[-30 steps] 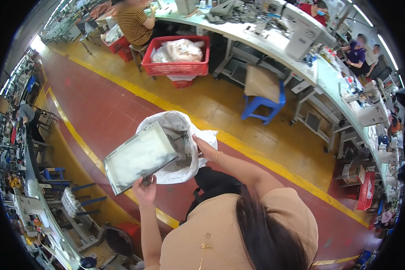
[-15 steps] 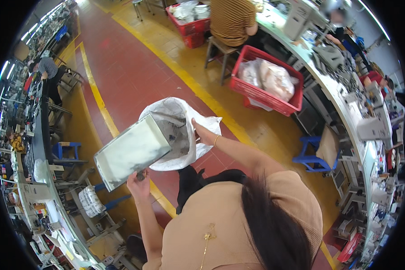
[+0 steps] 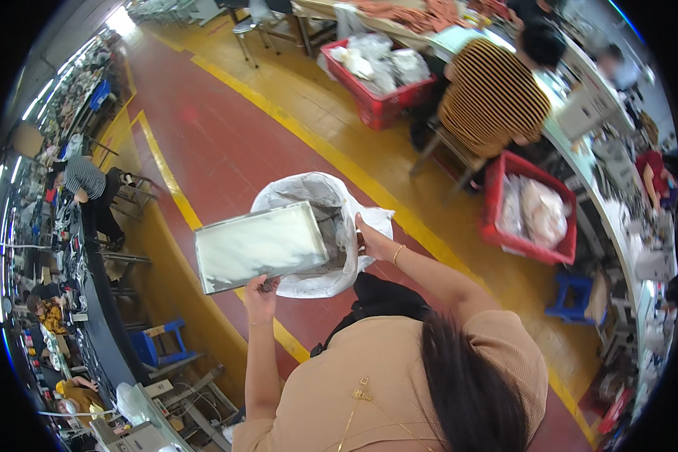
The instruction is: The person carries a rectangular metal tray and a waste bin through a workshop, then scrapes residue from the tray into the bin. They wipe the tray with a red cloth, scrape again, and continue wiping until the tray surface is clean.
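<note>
My left hand (image 3: 261, 295) grips the lower edge of a rectangular metal tray (image 3: 258, 245), held tilted with its far end inside the mouth of a white plastic bag (image 3: 325, 202). My right hand (image 3: 372, 241) holds the bag's rim open on the right side. What lies inside the bag is hidden by the tray and the folds. Both are held in front of my chest, above a red floor.
A yellow line (image 3: 339, 158) runs across the red floor. A person in a striped shirt (image 3: 497, 94) sits on a stool at right between two red crates (image 3: 531, 215) of bagged goods. Work benches line the left, with a blue stool (image 3: 160, 343).
The view has swung round: the seated person and the red crates have shifted to the right. My hands keep the same hold on the tray and the bag.
</note>
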`<state>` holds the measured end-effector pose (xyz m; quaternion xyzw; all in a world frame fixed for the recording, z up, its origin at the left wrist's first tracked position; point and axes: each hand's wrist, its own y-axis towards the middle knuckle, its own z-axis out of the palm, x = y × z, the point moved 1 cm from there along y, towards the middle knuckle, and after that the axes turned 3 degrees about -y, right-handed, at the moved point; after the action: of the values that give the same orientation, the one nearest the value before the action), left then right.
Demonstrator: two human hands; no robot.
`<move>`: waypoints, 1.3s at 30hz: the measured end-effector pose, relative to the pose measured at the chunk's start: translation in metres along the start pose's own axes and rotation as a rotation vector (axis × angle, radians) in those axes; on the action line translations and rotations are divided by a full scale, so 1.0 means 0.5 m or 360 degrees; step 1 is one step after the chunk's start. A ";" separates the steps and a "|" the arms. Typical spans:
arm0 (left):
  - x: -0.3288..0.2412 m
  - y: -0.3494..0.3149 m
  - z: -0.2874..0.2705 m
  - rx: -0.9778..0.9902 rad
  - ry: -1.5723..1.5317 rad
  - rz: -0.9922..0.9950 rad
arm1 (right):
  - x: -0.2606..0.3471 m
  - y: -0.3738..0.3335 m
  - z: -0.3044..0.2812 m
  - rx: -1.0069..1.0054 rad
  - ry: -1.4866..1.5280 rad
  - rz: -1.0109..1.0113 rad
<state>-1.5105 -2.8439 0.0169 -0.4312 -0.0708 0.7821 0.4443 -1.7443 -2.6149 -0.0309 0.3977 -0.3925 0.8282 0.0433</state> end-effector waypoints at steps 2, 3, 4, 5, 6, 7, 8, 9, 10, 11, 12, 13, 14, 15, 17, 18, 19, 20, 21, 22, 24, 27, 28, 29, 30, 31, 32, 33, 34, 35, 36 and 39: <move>-0.066 0.103 0.029 -0.0023 -0.0102 -0.0057 | 0.093 0.117 0.031 0.0023 -0.0012 0.0096; -0.108 0.154 0.038 -0.0126 -0.0114 -0.0097 | 0.139 0.180 0.054 -0.0008 -0.0021 0.0176; -0.150 0.203 0.049 -0.0111 -0.0081 -0.0020 | 0.189 0.244 0.074 -0.0020 -0.0018 0.0253; -0.196 0.261 0.053 -0.0085 -0.0098 0.0026 | 0.235 0.306 0.091 0.0077 -0.0028 0.0174; -0.241 0.320 0.051 -0.0121 -0.0087 0.0061 | 0.280 0.378 0.107 0.0060 -0.0045 0.0178; -0.279 0.373 0.042 -0.0125 -0.0075 0.0108 | 0.316 0.443 0.122 0.0049 -0.0062 0.0185; -0.318 0.428 0.032 -0.0089 -0.0054 0.0143 | 0.350 0.508 0.136 0.0043 -0.0084 0.0214; -0.351 0.506 0.021 -0.0147 -0.0068 0.0160 | 0.385 0.586 0.150 0.0048 -0.0113 0.0237; -0.392 0.580 0.015 -0.0191 -0.0070 0.0185 | 0.422 0.660 0.171 -0.0009 -0.0163 0.0289; -0.430 0.646 0.006 -0.0311 -0.0041 0.0177 | 0.451 0.727 0.191 0.0038 -0.0082 0.0226; -0.464 0.706 -0.005 -0.0235 -0.0075 0.0146 | 0.468 0.787 0.210 0.0020 -0.0024 0.0203; -0.515 0.788 0.010 -0.0176 -0.0088 0.0118 | 0.520 0.861 0.237 0.0087 0.0044 0.0086; -0.557 0.872 0.035 -0.0215 -0.0062 0.0066 | 0.550 0.922 0.268 -0.0052 0.0030 0.0089; -0.595 0.954 0.068 -0.0088 -0.0084 0.0060 | 0.590 0.978 0.287 -0.0099 0.0020 0.0016; -0.669 1.080 0.116 -0.0055 -0.0048 -0.0004 | 0.673 1.099 0.324 -0.0221 0.0091 0.0222; -0.705 1.153 0.140 -0.0256 -0.0047 -0.0080 | 0.722 1.160 0.334 -0.0147 0.0036 0.0147; -0.741 1.225 0.165 -0.0173 -0.0047 -0.0034 | 0.758 1.213 0.347 -0.0229 0.0014 0.0144; -0.777 1.300 0.187 -0.0101 -0.0042 -0.0010 | 0.805 1.272 0.351 -0.0180 0.0075 0.0127; -0.829 1.377 0.207 -0.0089 -0.0014 -0.0006 | 0.845 1.320 0.376 -0.0115 0.0133 0.0026; -0.866 1.464 0.227 -0.0004 -0.0096 0.0004 | 0.890 1.393 0.389 -0.0151 0.0192 0.0019; -0.934 1.617 0.255 -0.0066 -0.0105 -0.0053 | 0.970 1.521 0.422 -0.0092 0.0310 -0.0010; -1.051 1.814 0.302 -0.0093 -0.0173 -0.0023 | 1.118 1.731 0.506 -0.0085 0.0239 0.0000; -1.094 1.852 0.307 -0.0186 -0.0174 -0.0033 | 1.164 1.782 0.537 -0.0019 0.0275 0.0021; -1.145 1.908 0.317 -0.0129 -0.0207 0.0027 | 1.221 1.850 0.566 0.0021 0.0244 0.0046; -1.191 1.963 0.320 -0.0139 -0.0236 0.0063 | 1.273 1.919 0.591 0.0058 0.0207 0.0074; -1.231 2.014 0.317 -0.0157 -0.0268 0.0097 | 1.318 1.985 0.614 0.0043 0.0161 0.0127; -1.273 2.071 0.315 -0.0189 -0.0273 0.0145 | 1.363 2.056 0.640 0.0078 0.0130 0.0149; -1.316 2.134 0.312 -0.0214 -0.0273 0.0195 | 1.407 2.130 0.664 0.0063 0.0096 0.0177; -1.357 2.200 0.308 -0.0229 -0.0260 0.0228 | 1.446 2.203 0.686 0.0033 0.0080 0.0200; -1.396 2.261 0.303 -0.0232 -0.0265 0.0236 | 1.479 2.267 0.706 0.0043 0.0069 0.0180; -1.438 2.330 0.298 -0.0224 -0.0265 0.0238 | 1.513 2.335 0.726 0.0047 0.0063 0.0151; -1.581 2.556 0.322 -0.0208 -0.0250 0.0226 | 1.638 2.530 0.795 0.0073 0.0049 0.0117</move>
<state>-2.2550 -4.1582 -0.0316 -0.4005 -0.1256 0.8367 0.3518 -2.5385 -3.9545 -0.0929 0.3711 -0.3871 0.8440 0.0097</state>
